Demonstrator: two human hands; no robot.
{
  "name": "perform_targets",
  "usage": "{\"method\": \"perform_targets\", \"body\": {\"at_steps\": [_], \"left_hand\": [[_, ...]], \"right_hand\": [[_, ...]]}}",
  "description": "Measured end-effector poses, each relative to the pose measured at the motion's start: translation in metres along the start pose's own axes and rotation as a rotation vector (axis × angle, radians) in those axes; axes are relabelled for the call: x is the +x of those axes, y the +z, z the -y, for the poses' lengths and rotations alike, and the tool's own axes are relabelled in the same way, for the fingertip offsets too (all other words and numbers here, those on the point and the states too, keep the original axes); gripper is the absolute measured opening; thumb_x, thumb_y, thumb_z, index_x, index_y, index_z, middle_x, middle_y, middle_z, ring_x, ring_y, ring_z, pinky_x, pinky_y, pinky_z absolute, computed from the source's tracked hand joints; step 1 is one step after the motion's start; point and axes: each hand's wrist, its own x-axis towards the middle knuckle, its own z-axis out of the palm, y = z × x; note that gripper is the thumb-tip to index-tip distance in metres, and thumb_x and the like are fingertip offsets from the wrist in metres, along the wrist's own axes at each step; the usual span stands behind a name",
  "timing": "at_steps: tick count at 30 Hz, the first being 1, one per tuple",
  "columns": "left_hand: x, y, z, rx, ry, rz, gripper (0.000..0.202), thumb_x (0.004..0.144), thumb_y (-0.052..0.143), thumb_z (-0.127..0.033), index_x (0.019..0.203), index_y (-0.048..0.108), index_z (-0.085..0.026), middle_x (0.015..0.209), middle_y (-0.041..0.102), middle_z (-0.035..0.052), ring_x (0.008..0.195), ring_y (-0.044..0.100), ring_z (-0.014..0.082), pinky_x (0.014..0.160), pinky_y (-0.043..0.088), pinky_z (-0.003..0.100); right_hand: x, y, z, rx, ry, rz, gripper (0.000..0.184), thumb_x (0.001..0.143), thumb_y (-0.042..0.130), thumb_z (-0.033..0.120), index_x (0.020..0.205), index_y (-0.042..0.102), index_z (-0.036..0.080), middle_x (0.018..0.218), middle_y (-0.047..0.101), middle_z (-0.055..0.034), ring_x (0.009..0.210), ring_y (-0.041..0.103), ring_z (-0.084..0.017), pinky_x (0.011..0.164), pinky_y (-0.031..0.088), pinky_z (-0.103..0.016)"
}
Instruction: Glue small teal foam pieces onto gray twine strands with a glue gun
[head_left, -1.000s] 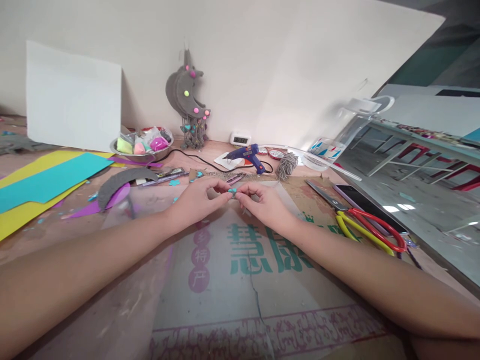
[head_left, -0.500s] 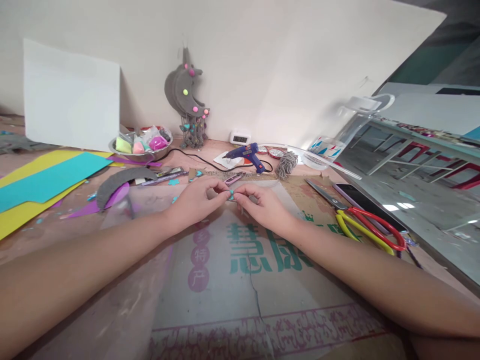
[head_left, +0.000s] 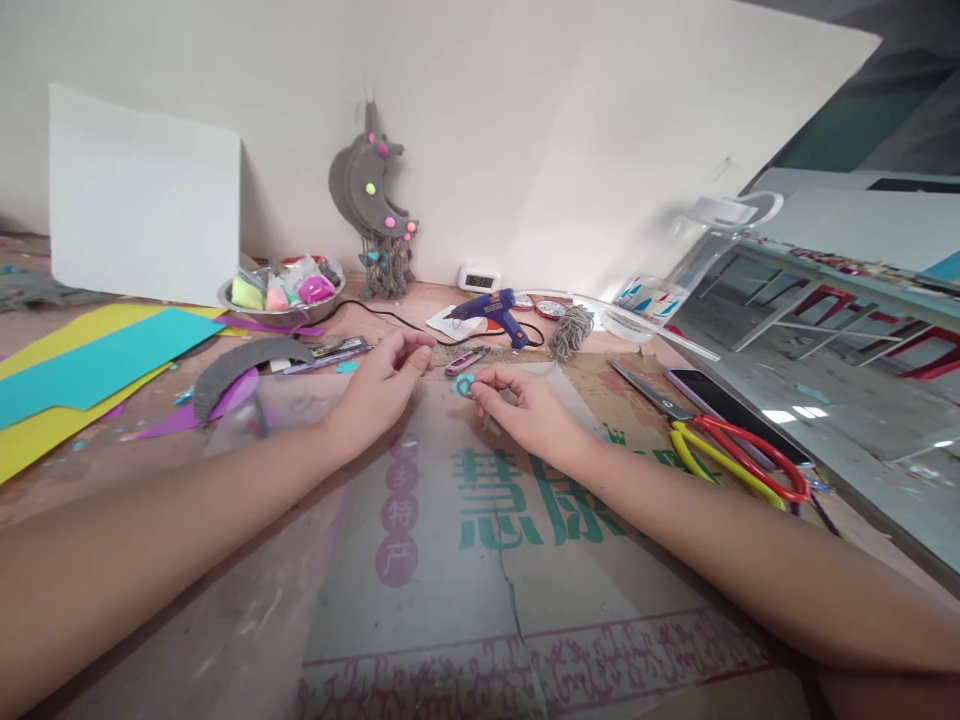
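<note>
A small teal foam piece (head_left: 463,384) is pinched at the fingertips of my right hand (head_left: 521,405), just above the printed cardboard sheet (head_left: 480,560) that covers the table. My left hand (head_left: 382,385) is a little to the left of it, apart from the piece, with the fingers curled in and the thumb raised. Whether those fingers hold anything I cannot make out. A pink utility knife (head_left: 465,359) lies just beyond both hands.
A blue glue gun (head_left: 491,310) and grey yarn (head_left: 574,328) lie behind the hands. Red and yellow scissors (head_left: 739,460) and a phone (head_left: 716,398) are at the right. A bowl of coloured clay (head_left: 281,290), a grey crescent (head_left: 247,360) and teal and yellow sheets (head_left: 90,360) are at the left.
My left hand has let go of the teal piece and drawn back to the left and upward. My right hand keeps the piece and has barely moved.
</note>
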Motion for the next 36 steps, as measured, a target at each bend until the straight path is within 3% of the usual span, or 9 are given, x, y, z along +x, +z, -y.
{"method": "perform_targets", "body": {"at_steps": [5, 13, 24, 28, 30, 32, 33, 35, 36], "left_hand": [[0.003, 0.0, 0.002, -0.005, -0.028, -0.002, 0.017, 0.086, 0.041, -0.032, 0.082, 0.05, -0.018, 0.077, 0.053, -0.0005, 0.073, 0.05, 0.0127, 0.069, 0.041, 0.023], [0.0, -0.001, -0.006, 0.089, -0.016, 0.064, 0.036, 0.091, 0.03, -0.037, 0.071, 0.052, -0.018, 0.071, 0.055, -0.0003, 0.075, 0.053, 0.0145, 0.071, 0.04, 0.025], [-0.003, 0.003, -0.009, 0.163, -0.04, 0.156, 0.028, 0.086, 0.042, -0.034, 0.099, 0.06, -0.017, 0.097, 0.067, 0.0048, 0.088, 0.061, 0.0178, 0.078, 0.046, 0.029], [-0.015, 0.009, -0.011, 0.446, 0.181, 0.378, 0.041, 0.087, 0.04, -0.034, 0.121, 0.052, -0.017, 0.132, 0.05, 0.0099, 0.123, 0.043, 0.0231, 0.104, 0.03, 0.039], [-0.022, 0.009, -0.019, 0.552, 0.213, 0.489, 0.045, 0.087, 0.039, -0.037, 0.123, 0.051, -0.014, 0.138, 0.043, 0.0128, 0.127, 0.038, 0.0252, 0.106, 0.027, 0.04], [-0.027, 0.005, -0.03, 0.55, 0.24, 0.544, 0.04, 0.088, 0.036, -0.037, 0.114, 0.058, -0.016, 0.129, 0.053, 0.0107, 0.119, 0.048, 0.0239, 0.099, 0.036, 0.036], [-0.029, 0.003, -0.034, 0.522, 0.239, 0.553, 0.039, 0.089, 0.032, -0.038, 0.099, 0.064, -0.018, 0.113, 0.064, 0.0077, 0.105, 0.058, 0.0213, 0.091, 0.042, 0.033], [-0.029, -0.001, -0.038, 0.488, 0.131, 0.437, 0.051, 0.092, 0.023, -0.041, 0.074, 0.065, -0.019, 0.075, 0.069, 0.0039, 0.073, 0.063, 0.0173, 0.071, 0.047, 0.029], [-0.028, -0.002, -0.038, 0.478, 0.116, 0.368, 0.052, 0.092, 0.022, -0.043, 0.072, 0.064, -0.019, 0.07, 0.067, 0.0033, 0.069, 0.062, 0.017, 0.069, 0.047, 0.029]], "right_hand": [[-0.001, 0.0, 0.002, 0.006, 0.012, 0.009, 0.022, 0.082, 0.047, 0.037, 0.074, 0.054, 0.018, 0.062, 0.053, 0.0017, 0.058, 0.048, -0.011, 0.056, 0.039, -0.023], [0.002, -0.005, 0.003, 0.059, 0.011, -0.022, 0.021, 0.083, 0.047, 0.034, 0.072, 0.052, 0.017, 0.064, 0.051, 0.0025, 0.058, 0.044, -0.01, 0.056, 0.036, -0.022], [0.002, -0.005, -0.007, 0.115, -0.028, -0.079, 0.021, 0.085, 0.043, 0.037, 0.077, 0.05, 0.019, 0.068, 0.052, 0.0016, 0.062, 0.049, -0.011, 0.06, 0.041, -0.024], [0.008, -0.006, -0.018, 0.243, -0.01, -0.136, 0.022, 0.085, 0.042, 0.041, 0.076, 0.044, 0.021, 0.067, 0.049, 0.0025, 0.064, 0.054, -0.012, 0.063, 0.045, -0.025], [0.011, -0.007, -0.022, 0.343, 0.046, -0.123, 0.023, 0.084, 0.044, 0.042, 0.075, 0.042, 0.021, 0.064, 0.046, 0.0037, 0.061, 0.054, -0.012, 0.059, 0.046, -0.025], [0.014, -0.008, -0.024, 0.407, 0.092, -0.111, 0.024, 0.082, 0.046, 0.043, 0.074, 0.042, 0.021, 0.063, 0.044, 0.0043, 0.058, 0.053, -0.011, 0.056, 0.047, -0.024], [0.015, -0.008, -0.024, 0.419, 0.099, -0.11, 0.024, 0.082, 0.047, 0.043, 0.074, 0.042, 0.02, 0.064, 0.044, 0.0043, 0.057, 0.053, -0.011, 0.055, 0.046, -0.024], [0.015, -0.008, -0.023, 0.416, 0.091, -0.115, 0.025, 0.081, 0.048, 0.042, 0.073, 0.042, 0.02, 0.064, 0.044, 0.0044, 0.056, 0.053, -0.01, 0.055, 0.046, -0.024], [0.015, -0.008, -0.022, 0.406, 0.082, -0.117, 0.025, 0.081, 0.048, 0.042, 0.073, 0.042, 0.02, 0.064, 0.044, 0.0044, 0.056, 0.053, -0.01, 0.056, 0.047, -0.024]]}}
